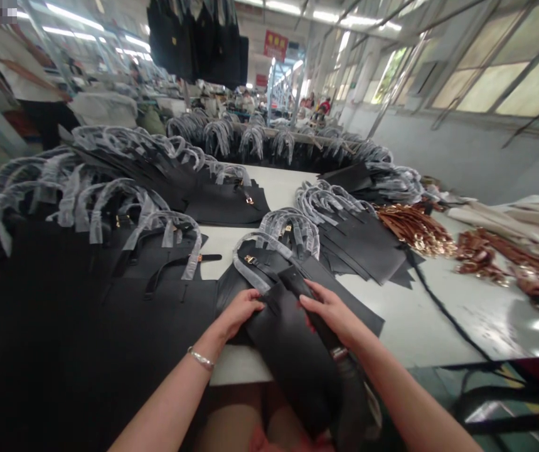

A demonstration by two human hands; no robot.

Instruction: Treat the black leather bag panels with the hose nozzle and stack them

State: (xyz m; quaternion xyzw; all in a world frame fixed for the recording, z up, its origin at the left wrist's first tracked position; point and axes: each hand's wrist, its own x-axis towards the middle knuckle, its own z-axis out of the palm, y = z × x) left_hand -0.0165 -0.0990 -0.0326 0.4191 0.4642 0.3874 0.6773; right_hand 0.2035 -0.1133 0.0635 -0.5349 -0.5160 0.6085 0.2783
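Observation:
A black bag panel [292, 358] with a plastic-wrapped handle [246, 267] hangs over the table's front edge. My left hand [243, 311] grips the panel's left side near the handle's end. In my right hand [323, 307] is a black strap [295, 280], held over the panel, its buckle lower down by my wrist. More black panels lie under and behind both hands, with a gold buckle [249, 259] showing inside the handle's curve.
Large black panels [156, 326] with wrapped handles cover the left side. Another stack [368, 245] lies at the right, beside brown straps [415, 229] on the white table [391, 314]. A person [29, 75] stands at the far left. Black bags [198, 44] hang above.

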